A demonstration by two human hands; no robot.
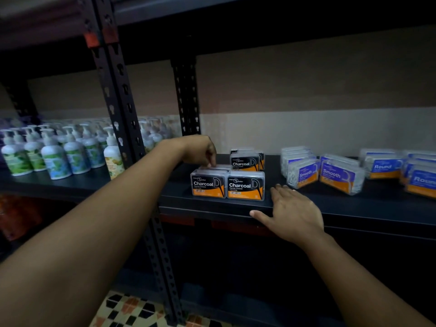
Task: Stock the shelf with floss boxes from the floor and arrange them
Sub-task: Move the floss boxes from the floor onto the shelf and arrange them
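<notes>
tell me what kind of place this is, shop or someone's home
Most likely a shop's stockroom or a retail aisle, not a home. A black metal rack shelf holds many identical Charcoal floss boxes, blue Smooth floss boxes, and, on the adjoining shelf to the left, rows of matching pump bottles.

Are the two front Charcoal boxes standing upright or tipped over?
Upright. The front-left Charcoal box and front-right Charcoal box stand side by side at the shelf edge, labels facing out and level.

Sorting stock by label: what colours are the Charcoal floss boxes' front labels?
Black above, orange band below, on the Charcoal floss boxes; clearest in the head view.
</notes>
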